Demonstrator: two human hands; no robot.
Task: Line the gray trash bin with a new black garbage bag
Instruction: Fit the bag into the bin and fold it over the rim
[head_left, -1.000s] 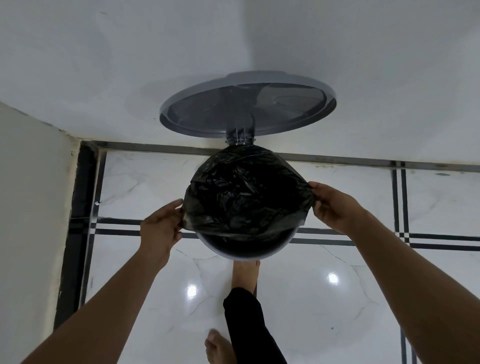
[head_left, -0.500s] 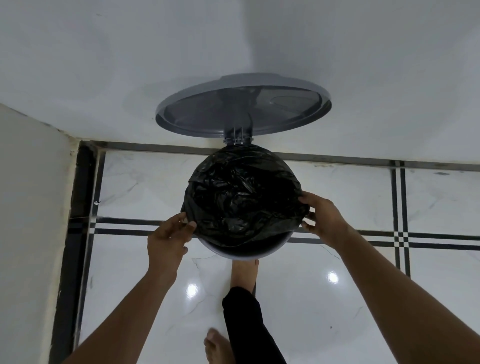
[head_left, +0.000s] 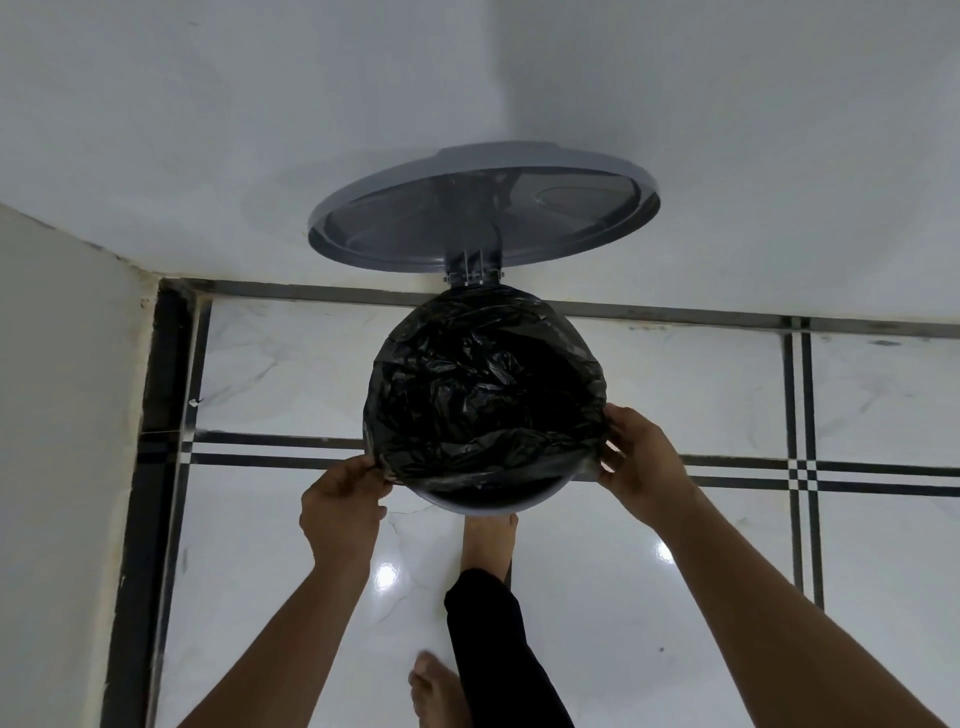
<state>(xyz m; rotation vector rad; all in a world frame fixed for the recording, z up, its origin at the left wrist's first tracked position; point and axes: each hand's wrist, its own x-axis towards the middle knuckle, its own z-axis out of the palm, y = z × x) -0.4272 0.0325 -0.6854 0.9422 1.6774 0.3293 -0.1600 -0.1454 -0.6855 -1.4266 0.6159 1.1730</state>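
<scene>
Head view: both hands, left hand (head_left: 343, 506) and right hand (head_left: 641, 462), pinch the black bag (head_left: 483, 400) over the open bin's near rim (head_left: 483, 506). Best to pull evenly downward, avoiding tears.

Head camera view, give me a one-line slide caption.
Both hands, left hand and right hand, stretch black garbage bag over the gray trash bin rim.

We have slid both hands down the rim toward us: our left hand (head_left: 340, 512) now pinches the black garbage bag (head_left: 483, 400) at the near-left edge, our right hand (head_left: 641, 460) at the near-right.
</scene>
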